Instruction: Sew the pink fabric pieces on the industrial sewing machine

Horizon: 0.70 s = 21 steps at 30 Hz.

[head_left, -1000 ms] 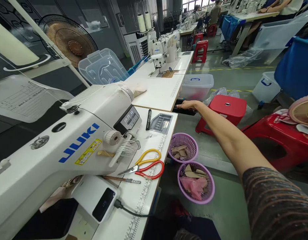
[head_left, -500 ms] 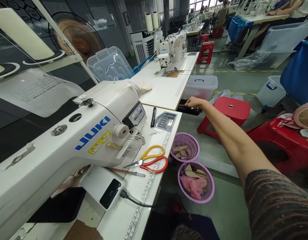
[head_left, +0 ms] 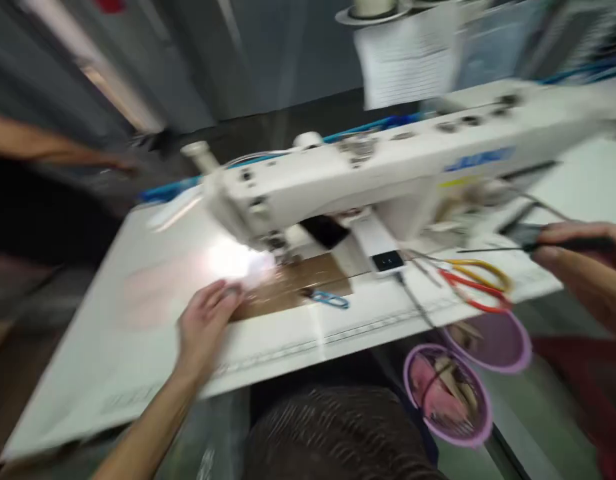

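Note:
My left hand (head_left: 211, 313) rests on the sewing table by the lit needle area of a white sewing machine (head_left: 338, 177). Its fingers are drawn together at the edge of a brown sheet (head_left: 283, 287); a small greyish thing shows at the fingertips, too blurred to name. My right hand (head_left: 583, 260) is raised at the far right, closed around the dark handle of a screwdriver (head_left: 493, 251) whose thin shaft points left. Below the shaft lie scissors with red and yellow handles (head_left: 481, 283). Blue thread snips (head_left: 331, 299) lie on the brown sheet.
A white power bank (head_left: 373, 237) with a cable stands under the machine arm. Two purple baskets (head_left: 481, 433) of scraps are below the table's front edge. Another person's arm (head_left: 53, 143) reaches in at left. A printed sheet (head_left: 405, 67) hangs behind the machine.
The view has swung left to the needle end of the machine. My right hand has come back from the dark drawer beside the table and now holds a screwdriver. My left hand has come into view.

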Each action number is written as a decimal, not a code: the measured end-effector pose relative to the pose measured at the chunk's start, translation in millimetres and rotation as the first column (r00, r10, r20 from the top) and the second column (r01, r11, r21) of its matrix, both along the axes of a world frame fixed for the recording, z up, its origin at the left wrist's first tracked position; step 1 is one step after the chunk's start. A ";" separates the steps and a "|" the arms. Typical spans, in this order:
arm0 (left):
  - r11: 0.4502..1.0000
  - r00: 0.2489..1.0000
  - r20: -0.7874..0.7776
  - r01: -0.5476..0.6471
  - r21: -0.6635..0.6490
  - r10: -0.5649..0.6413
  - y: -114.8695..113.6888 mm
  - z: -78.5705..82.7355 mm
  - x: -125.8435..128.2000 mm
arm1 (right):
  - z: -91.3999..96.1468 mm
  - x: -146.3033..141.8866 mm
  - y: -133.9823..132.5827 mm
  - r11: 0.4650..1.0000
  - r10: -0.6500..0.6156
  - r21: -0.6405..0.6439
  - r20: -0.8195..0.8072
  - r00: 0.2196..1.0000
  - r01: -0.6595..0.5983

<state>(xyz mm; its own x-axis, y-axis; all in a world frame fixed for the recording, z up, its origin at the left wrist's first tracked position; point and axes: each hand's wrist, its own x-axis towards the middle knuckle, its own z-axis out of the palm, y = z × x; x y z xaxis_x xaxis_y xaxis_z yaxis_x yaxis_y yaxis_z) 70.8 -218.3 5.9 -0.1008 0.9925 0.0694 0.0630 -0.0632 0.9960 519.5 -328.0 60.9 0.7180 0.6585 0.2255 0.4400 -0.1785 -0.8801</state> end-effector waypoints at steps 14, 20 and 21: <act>0.985 0.960 0.233 0.134 0.109 -0.156 61.1 -15.7 -77.8 | -69.3 -343.4 149.1 0.347 0.808 0.480 0.283 0.517 -0.805; 0.977 0.947 0.250 0.177 0.123 -0.203 98.3 -21.8 -77.4 | -77.3 -351.1 189.3 0.309 0.752 0.546 0.362 0.551 -0.779; 0.974 0.948 0.236 0.190 0.122 -0.214 103.0 -23.9 -75.6 | -77.6 -349.6 193.7 0.304 0.737 0.543 0.387 0.555 -0.783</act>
